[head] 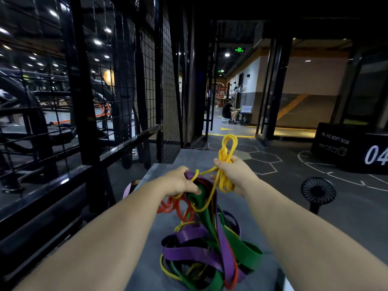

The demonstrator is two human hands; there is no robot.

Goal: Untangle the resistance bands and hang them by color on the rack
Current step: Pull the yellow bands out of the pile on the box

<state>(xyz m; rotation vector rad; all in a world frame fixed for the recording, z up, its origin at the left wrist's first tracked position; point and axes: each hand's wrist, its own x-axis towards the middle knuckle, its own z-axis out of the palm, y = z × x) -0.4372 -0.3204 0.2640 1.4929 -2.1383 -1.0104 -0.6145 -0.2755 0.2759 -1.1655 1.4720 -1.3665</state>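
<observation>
Room: dim gym, black wire grid (144,76) on the left, small fan (318,191) on the floor at right
Counter (184,158): grey, carries the tangle of bands (210,253)
Left hand (180,182): grips purple, green and red strands raised from the tangle
Right hand (234,173): clutches a bunched yellow band (225,156), one loop above the fist

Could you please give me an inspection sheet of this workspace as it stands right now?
Surface: grey tabletop, bands heaped on its near end.
Job's things: tangled pile of purple, green, red and yellow resistance bands; bunched yellow band lifted out, one strand running into the pile.
Clutter: small black fan on the floor, right; black plyo soft box beyond.
Grippers: left hand grips the pile's lifted top; right hand grips the yellow bunch.
Cables: nothing seen.
Surroundings: black wire-grid frame, left; seated person far down the corridor.
</observation>
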